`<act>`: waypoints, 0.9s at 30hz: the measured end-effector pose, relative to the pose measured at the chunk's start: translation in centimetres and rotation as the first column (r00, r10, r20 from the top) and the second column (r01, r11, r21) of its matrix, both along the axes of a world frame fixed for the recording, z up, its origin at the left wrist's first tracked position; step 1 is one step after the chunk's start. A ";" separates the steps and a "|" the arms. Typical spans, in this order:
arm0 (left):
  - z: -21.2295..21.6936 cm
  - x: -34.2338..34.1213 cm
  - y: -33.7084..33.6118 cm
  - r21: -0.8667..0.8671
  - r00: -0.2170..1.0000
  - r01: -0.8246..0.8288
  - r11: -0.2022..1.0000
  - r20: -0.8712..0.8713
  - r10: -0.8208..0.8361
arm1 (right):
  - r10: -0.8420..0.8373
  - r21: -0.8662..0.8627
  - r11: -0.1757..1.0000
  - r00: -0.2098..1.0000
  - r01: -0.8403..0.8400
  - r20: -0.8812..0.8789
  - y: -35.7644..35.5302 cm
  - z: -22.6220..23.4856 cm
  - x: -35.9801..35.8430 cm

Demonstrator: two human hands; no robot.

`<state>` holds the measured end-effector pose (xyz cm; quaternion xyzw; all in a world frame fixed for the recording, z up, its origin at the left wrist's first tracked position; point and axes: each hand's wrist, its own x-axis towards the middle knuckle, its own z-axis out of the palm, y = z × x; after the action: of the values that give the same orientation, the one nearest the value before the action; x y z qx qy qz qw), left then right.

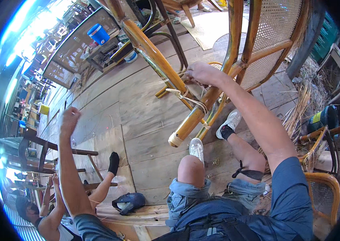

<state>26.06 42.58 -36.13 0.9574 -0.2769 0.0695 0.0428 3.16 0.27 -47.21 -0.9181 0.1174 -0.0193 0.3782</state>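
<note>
In front of me stands a glossy rattan chair frame (186, 126) with thick golden-brown poles and a woven cane panel (272, 28). Pale binding strips (180, 94) are wrapped around the joint where its poles cross. My right hand (206, 74) is at the poles just above that joint, its fingers closed on what looks like a thin rattan strip. Well away from the frame, my left hand (70, 119) is raised at the left with curled fingers. Anything inside it is too small to make out.
A seated person (49, 217) works at the lower left, one leg stretched toward me beside a dark wooden frame (45, 148). A dark bag (129, 203) lies on the plank floor (146, 120). Loose fibre strands (298, 108) pile up at right. A blue cooler (98, 34) stands behind.
</note>
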 end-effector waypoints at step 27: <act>-27.3 -22.2 -19.7 -0.648 -0.462 -0.513 0.564 -0.345 -0.817 | 0.031 -0.161 0.974 0.797 -0.160 -0.603 1.0 -1.3 3.1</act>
<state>3.87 22.89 -63.48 0.2860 -0.2509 -0.6629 0.6448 6.21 1.28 -48.54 -0.9159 0.1810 0.2778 0.2262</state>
